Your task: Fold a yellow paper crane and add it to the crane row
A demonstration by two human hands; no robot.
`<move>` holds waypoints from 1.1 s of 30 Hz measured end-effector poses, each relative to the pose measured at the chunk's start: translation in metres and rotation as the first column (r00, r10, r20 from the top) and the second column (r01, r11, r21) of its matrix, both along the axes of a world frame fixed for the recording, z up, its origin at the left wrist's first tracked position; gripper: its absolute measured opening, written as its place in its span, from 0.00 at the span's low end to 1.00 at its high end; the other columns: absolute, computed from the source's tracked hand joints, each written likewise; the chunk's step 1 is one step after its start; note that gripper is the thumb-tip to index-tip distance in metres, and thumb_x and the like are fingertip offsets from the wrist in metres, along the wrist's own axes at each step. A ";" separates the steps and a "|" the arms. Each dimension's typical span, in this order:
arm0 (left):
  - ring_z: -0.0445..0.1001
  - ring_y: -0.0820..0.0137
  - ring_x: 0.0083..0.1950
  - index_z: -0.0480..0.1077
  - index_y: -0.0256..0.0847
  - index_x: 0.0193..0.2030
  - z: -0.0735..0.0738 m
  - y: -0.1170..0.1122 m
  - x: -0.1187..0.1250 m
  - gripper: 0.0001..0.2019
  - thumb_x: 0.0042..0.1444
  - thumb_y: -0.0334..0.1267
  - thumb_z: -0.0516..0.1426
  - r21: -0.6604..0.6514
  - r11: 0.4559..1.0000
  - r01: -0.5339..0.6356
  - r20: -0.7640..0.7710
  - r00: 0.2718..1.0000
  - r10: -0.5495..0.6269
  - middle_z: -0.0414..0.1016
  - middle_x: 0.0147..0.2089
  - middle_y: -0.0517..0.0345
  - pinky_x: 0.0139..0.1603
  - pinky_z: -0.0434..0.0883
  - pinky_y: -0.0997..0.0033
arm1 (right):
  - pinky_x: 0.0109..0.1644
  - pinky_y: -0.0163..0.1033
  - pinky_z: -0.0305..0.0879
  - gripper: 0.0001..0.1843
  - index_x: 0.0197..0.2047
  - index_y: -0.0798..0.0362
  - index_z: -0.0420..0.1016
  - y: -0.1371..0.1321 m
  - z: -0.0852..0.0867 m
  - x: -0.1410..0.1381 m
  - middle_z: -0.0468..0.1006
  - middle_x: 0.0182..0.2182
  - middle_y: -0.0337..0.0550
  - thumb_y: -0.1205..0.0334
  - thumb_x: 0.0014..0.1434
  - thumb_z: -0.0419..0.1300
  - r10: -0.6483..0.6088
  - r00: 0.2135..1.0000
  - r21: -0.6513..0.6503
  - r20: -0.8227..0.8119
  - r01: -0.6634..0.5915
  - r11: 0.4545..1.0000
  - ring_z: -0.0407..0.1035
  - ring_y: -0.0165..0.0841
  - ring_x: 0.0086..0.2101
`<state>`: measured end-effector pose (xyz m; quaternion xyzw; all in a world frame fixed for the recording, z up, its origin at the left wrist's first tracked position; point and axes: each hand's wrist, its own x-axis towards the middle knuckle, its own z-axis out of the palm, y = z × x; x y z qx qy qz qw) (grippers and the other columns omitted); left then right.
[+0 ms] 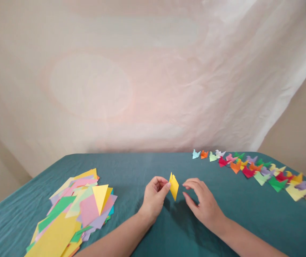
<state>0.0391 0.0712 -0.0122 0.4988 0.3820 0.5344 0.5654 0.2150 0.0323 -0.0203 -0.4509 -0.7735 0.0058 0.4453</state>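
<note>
The left grip (155, 198) is closed in a thumb-and-finger pinch on the side of 1 yellow folded paper (173, 187), held above the surface (131, 167), about midway between its left and right edges and toward the near edge. The right grip (201, 205) is empty, thumb and fingers parted, just beside the paper but apart from it.

The paper could twist or slip, since only 1 side is pinched; too hard a squeeze might add a stray crease, and a hasty right grip could bend its pointed end. The left forearm (126, 235) might also brush sheets off the nearby pile of paper (70, 210).

Counted: 2 hands, 1 held paper, 1 pile toward the left edge, its overlapping sheets uncountable, and more than 20 folded birds (278, 183) from the far edge down the right edge; overlaps prevent an exact number.
</note>
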 end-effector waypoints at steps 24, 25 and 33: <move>0.72 0.67 0.40 0.75 0.44 0.43 0.010 0.001 -0.026 0.14 0.50 0.29 0.56 0.312 0.825 0.472 -0.754 0.651 -0.088 0.76 0.38 0.56 0.42 0.67 0.71 | 0.43 0.42 0.57 0.12 0.36 0.50 0.76 0.000 0.002 -0.002 0.76 0.31 0.42 0.68 0.63 0.51 0.106 0.917 0.081 0.385 -0.148 0.986 0.66 0.32 0.34; 0.71 0.66 0.41 0.75 0.44 0.43 0.010 0.002 -0.028 0.14 0.49 0.28 0.56 0.330 0.798 0.504 -0.776 0.626 -0.074 0.75 0.39 0.56 0.44 0.66 0.70 | 0.43 0.42 0.57 0.12 0.35 0.50 0.75 0.000 0.001 -0.003 0.75 0.31 0.42 0.68 0.63 0.51 0.115 0.911 0.062 0.397 -0.151 0.987 0.66 0.32 0.34; 0.69 0.65 0.44 0.74 0.43 0.43 0.009 0.003 -0.030 0.09 0.55 0.35 0.57 0.389 0.653 0.650 -0.875 0.483 0.040 0.74 0.42 0.54 0.47 0.64 0.68 | 0.43 0.41 0.57 0.12 0.35 0.52 0.74 0.003 0.001 0.001 0.74 0.31 0.42 0.67 0.64 0.50 0.189 0.890 -0.038 0.416 -0.190 0.981 0.65 0.32 0.35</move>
